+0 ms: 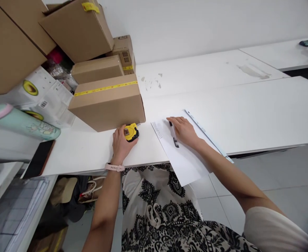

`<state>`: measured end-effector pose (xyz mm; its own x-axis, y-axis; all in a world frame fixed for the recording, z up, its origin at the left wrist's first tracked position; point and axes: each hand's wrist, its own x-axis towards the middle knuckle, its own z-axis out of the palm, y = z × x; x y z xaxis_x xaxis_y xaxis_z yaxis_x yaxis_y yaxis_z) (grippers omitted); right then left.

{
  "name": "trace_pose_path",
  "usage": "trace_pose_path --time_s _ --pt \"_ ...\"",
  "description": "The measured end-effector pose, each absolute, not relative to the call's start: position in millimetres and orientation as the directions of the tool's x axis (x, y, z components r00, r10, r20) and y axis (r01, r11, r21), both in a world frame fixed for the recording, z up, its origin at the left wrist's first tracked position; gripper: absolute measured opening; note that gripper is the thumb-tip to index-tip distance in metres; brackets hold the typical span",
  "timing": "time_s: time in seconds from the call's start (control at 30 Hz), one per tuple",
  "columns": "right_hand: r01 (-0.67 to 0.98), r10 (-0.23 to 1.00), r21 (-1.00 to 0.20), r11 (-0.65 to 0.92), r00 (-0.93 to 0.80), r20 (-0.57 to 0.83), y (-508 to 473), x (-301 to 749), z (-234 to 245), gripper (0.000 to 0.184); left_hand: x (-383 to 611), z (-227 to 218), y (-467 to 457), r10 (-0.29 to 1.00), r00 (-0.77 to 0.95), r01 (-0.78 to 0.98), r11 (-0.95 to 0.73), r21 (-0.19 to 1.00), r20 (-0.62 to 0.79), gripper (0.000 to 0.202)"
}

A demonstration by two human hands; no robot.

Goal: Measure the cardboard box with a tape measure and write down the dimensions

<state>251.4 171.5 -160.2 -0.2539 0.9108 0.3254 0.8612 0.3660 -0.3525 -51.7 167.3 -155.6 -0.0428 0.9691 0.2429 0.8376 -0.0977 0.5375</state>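
Observation:
My left hand (120, 144) is closed around a yellow and black tape measure (132, 132), which rests on the white table (85, 150) against the front of a taped cardboard box (112, 106). On a sheet of white paper (187, 166) lies my right hand (185, 131), palm down with its fingers stretched forward. A black and white pen (174, 135) lies on the paper along the thumb side of that hand; whether the fingers touch its far end I cannot tell. Under the right forearm and beside the paper runs a pale blue ruler (205, 131).
More cardboard boxes (77, 29) are piled at the back left. Avocado-print cartons (43, 94), a mint bottle (22, 120) and a dark phone (40, 158) stand or lie at the left. Bags and a cap (64, 190) sit below the tabletop.

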Motion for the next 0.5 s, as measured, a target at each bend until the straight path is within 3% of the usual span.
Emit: trace_pose_path --time_s 0.1,0.2,0.27,0.37,0.5 --pt "0.746 0.910 -0.532 0.400 -0.257 0.324 158.7 239.1 -149.0 0.042 -49.3 -152.5 153.2 0.965 -0.089 0.732 -0.106 0.674 0.248 0.075" --pt "0.504 0.922 -0.778 0.374 -0.294 0.253 147.6 218.7 -135.5 0.031 -44.2 -147.8 127.3 0.982 -0.075 0.509 -0.113 0.853 0.174 0.083" --pt "0.347 0.921 -0.882 0.320 -0.333 0.203 143.0 203.0 -125.9 0.034 -40.2 -142.5 110.6 0.989 -0.012 0.394 -0.132 0.909 0.149 0.086" --pt "0.253 0.936 -0.941 0.227 -0.324 0.139 140.3 182.0 -113.6 0.046 -36.8 -131.8 94.2 0.985 0.056 0.333 -0.173 0.927 0.163 0.087" --pt "0.184 0.951 -0.973 0.136 -0.301 0.076 142.4 166.3 -107.0 0.046 -45.5 -120.6 88.7 0.978 0.046 0.362 -0.205 0.909 0.202 0.088"
